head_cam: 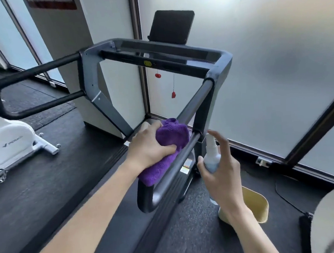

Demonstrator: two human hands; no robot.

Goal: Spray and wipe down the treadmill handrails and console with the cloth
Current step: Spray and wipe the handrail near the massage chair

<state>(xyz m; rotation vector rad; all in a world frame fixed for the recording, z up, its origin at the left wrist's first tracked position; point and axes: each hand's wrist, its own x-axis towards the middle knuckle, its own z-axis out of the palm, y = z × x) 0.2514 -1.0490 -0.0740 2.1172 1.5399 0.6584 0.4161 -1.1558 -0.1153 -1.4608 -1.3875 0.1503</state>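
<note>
our left hand grips the bunched purple cloth and presses it on the right handrail of the treadmill. our right hand grasps a spray bottle just beside that rail, index finger lifted above the nozzle. the console stands well ahead.

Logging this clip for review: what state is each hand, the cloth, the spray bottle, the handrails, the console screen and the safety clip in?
left hand: gripping the cloth, pressing it on the right handrail
purple cloth: bunched, draped over the rail
right hand: holding the spray bottle, index finger raised over the nozzle
spray bottle: upright, beside the rail
right handrail: partly covered by cloth
left handrail: untouched
console screen: dark
red safety clip: hanging on its cord
</note>
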